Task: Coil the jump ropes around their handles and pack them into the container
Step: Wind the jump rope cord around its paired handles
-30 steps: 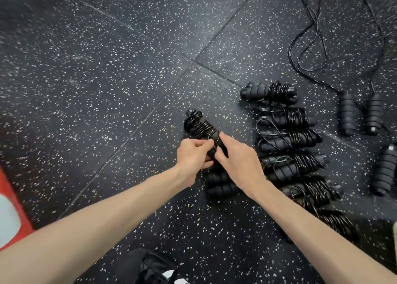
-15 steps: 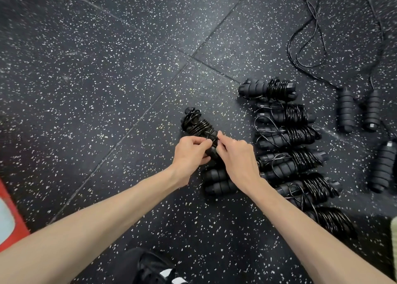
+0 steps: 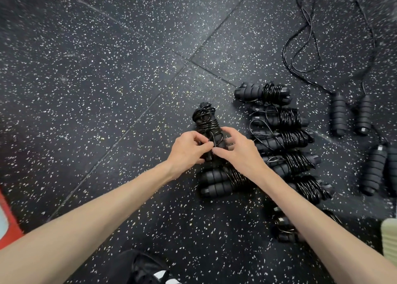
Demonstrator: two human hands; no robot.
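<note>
Speckled black rubber gym flooring [image 3: 90, 94], seamed into big tiles, fills the view. Both hands meet near the middle of it. The left hand [image 3: 189, 149] has its fingers curled, pinching a short loop of thin black cord [image 3: 212, 140] against the bundle. The right hand [image 3: 237, 149] pinches the same cord from the other side, thumb and forefinger closed on it. Between them stands the black foam-handled jump rope being wrapped [image 3: 207, 123], its cord already wound round the paired handles and its far end pointing toward twelve o'clock.

This looks like the tuck that finishes a coil. To do it well, I'd say keep the windings tight with one hand while the other feeds the loop under a turn, then pull it snug so nothing springs loose.

Just toward five o'clock lies another coiled pair [image 3: 223, 181]. At three o'clock runs a column of coiled ropes [image 3: 281, 137]; I count five clearly, with at least one more half hidden by the right forearm. Farther out at two o'clock lie loose handles [image 3: 338, 117], two pairs as far as I can tell, with uncoiled cord [image 3: 309, 40] trailing toward one o'clock. No container shows clearly.
</note>
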